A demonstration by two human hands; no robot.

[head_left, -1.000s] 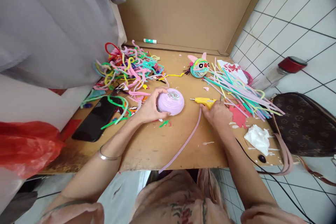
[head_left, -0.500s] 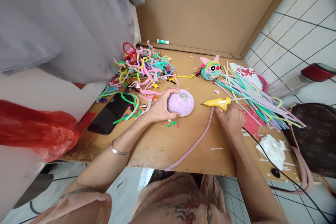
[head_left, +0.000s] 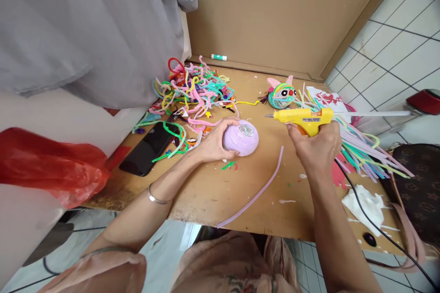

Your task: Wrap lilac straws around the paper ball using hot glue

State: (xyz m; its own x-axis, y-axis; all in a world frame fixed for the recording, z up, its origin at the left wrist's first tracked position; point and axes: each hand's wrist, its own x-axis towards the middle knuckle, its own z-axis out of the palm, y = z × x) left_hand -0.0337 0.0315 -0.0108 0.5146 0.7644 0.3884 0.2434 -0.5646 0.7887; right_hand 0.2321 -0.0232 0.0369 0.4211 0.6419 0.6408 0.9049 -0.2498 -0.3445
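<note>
My left hand (head_left: 220, 141) is wrapped round a ball (head_left: 241, 141) covered in lilac pipe cleaner, resting on the table. A silvery patch shows at the ball's top. In my right hand (head_left: 318, 144) is a yellow hot glue gun (head_left: 304, 118), raised over the table with its nozzle pointing left toward the ball and a clear glue stick (head_left: 374, 113) jutting from its back. A single lilac pipe cleaner (head_left: 257, 194) lies curved on the table between my forearms, its lower end at the front edge.
A tangle of coloured pipe cleaners (head_left: 197, 89) fills the back left, with a phone (head_left: 147, 151) before it. A decorated ball with pink ears (head_left: 282, 95) sits at the back. Straight pipe cleaners (head_left: 367, 146), crumpled tissue (head_left: 364, 206) and a brown bag (head_left: 417, 187) are at right.
My right hand has lifted the glue gun off the table, up and slightly right, clear of the loose lilac pipe cleaner. My left hand keeps hold of the ball. The view has shifted slightly.
</note>
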